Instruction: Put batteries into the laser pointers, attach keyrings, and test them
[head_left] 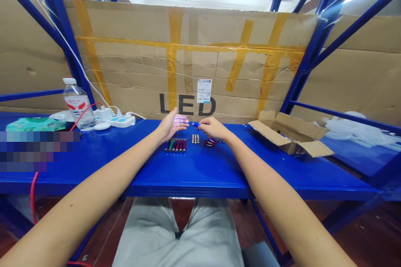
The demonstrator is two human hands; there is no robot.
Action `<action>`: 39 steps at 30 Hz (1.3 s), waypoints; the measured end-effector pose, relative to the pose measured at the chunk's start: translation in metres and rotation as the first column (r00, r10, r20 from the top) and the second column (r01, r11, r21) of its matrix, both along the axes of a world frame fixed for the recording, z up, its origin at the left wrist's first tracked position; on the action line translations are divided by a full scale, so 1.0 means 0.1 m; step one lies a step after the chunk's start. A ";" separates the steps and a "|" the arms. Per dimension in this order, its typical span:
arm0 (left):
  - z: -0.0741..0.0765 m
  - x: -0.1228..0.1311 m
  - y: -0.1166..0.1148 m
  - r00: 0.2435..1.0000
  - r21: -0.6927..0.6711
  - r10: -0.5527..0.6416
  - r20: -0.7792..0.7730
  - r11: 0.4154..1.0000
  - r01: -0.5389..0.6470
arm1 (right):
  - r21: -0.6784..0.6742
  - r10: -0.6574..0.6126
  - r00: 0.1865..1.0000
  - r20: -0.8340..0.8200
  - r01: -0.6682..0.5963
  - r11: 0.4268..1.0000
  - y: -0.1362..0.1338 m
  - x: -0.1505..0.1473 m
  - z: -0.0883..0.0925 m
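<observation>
My right hand (211, 127) is closed on a small blue penlight (195, 124), held level above the table and pointing left. My left hand (173, 125) faces it with the fingers stretched out and holds nothing. A pale violet glow lies across its fingers. Below the left hand, several slim metallic tubes (176, 145) in green, red, purple and blue lie side by side. To their right is a block of small silvery button-like pieces (195, 139), in rows. Under my right hand lies a small pile of red and coloured clips (209, 142), partly hidden.
Everything rests on a blue metal table (200, 171). An open cardboard box (282, 133) stands at right. At left are a water bottle (78, 106), a white power strip (120, 121) with cables and a teal packet (33, 124). A large cardboard panel (140, 71) closes off the back.
</observation>
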State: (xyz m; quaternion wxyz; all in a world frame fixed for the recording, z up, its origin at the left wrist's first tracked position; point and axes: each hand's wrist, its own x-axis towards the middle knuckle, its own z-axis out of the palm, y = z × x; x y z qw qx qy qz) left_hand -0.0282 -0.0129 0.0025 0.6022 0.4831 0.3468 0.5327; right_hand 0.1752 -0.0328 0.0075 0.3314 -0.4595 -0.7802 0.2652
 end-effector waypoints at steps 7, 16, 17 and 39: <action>-0.03 -0.01 0.04 1.000 0.000 -0.019 0.011 1.000 0.019 | -0.051 -0.021 0.998 -0.067 0.017 0.999 -0.01 -0.01 0.00; -0.03 -0.02 0.04 1.000 -0.010 -0.025 0.018 1.000 0.025 | 0.083 -0.067 0.998 -0.020 0.068 0.994 -0.01 0.00 0.02; -0.03 -0.02 0.04 0.999 -0.009 -0.024 0.022 1.000 0.024 | 0.107 -0.074 0.997 -0.010 0.074 0.991 -0.01 0.01 0.02; -0.01 -0.02 0.03 1.000 -0.004 0.002 0.014 1.000 -0.002 | 0.207 -0.066 0.993 0.100 0.044 0.977 -0.01 0.02 -0.01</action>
